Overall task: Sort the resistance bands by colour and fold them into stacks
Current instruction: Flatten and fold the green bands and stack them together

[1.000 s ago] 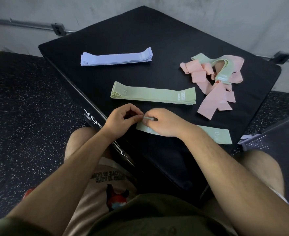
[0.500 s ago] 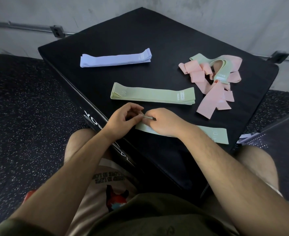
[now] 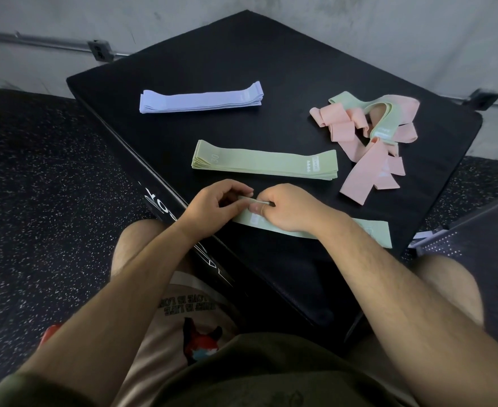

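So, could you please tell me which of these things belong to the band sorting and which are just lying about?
Job: green band, pinched by the left hand and right hand; green stack; purple stack; tangled pink pile with one green loop; black box beneath.
Lying about: mesh basket; wall socket; speckled floor.

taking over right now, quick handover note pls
Left hand and right hand both pinch one end of a loose green band lying along the near edge of the black box.
Done: lilac stack at the far side, green stack in the middle.
Left: flatten this band and add it to the green stack; then sort the tangled pile on the right, pink bands with one stray green band. No pink stack yet.
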